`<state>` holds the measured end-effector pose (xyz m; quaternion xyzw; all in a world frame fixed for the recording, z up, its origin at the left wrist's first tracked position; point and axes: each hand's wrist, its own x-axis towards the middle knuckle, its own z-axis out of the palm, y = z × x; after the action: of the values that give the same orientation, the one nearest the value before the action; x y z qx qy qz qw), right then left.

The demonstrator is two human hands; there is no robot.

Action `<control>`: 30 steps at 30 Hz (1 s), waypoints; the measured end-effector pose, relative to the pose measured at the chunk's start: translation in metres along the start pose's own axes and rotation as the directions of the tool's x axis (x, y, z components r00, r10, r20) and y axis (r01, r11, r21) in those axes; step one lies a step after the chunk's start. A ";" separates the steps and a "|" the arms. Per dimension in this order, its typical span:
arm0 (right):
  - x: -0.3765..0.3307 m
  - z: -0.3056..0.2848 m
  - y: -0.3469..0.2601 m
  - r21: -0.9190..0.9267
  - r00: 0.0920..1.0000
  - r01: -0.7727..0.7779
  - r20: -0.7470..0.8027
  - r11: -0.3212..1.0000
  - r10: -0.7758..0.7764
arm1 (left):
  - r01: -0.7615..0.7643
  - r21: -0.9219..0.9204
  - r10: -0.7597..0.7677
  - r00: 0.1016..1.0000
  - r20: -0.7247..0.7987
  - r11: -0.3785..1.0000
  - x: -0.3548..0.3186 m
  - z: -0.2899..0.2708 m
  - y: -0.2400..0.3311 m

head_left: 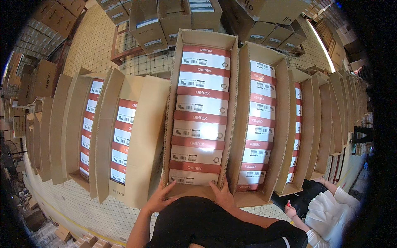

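Observation:
In front of me stands a long open cardboard carton (170, 124), packed with a row of white-and-red shoe boxes (199, 129). At the carton's near left corner, my left hand (160, 198) grips the cardboard, its thumb laid over the edge towards the closest shoe box. My right hand (223, 196) holds the near right corner in the same way, thumb inside and the other fingers mostly hidden behind the wall. The carton's near end lies close to my dark top.
Similar open cartons stand close on the left (142, 124) and right (264, 124), their flaps upright. More cartons (152, 35) rest on a red-brown rack at the far side. A person in a white top (331, 211) is low on the right, holding a small red object. Below is tiled floor (89, 206).

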<state>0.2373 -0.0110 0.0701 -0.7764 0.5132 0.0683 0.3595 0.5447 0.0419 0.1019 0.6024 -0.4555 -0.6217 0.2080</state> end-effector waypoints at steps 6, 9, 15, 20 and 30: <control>0.000 -0.006 -0.008 0.025 0.999 -0.040 0.023 0.999 0.040 | 0.042 0.046 -0.042 0.999 0.011 0.998 -0.001 -0.001 0.002; 0.000 -0.013 -0.011 0.026 0.998 -0.046 0.047 0.999 0.045 | -0.032 0.080 0.032 0.999 0.004 0.996 0.000 -0.003 0.004; 0.002 -0.014 -0.013 0.026 0.996 -0.071 0.063 0.997 0.069 | -0.042 0.103 0.041 0.999 0.014 0.994 -0.001 -0.003 -0.002; 0.002 -0.008 -0.011 -0.017 0.997 -0.069 0.035 0.997 0.069 | -0.028 0.267 0.030 1.000 -0.004 0.963 -0.001 -0.002 -0.015; 0.005 -0.009 -0.014 0.043 0.996 -0.074 -0.045 0.996 0.076 | -0.021 0.286 0.030 0.999 -0.027 0.958 -0.001 -0.002 -0.018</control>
<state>0.2490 -0.0176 0.0815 -0.7502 0.5516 0.0531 0.3607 0.5518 0.0507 0.0880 0.6297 -0.5447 -0.5374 0.1340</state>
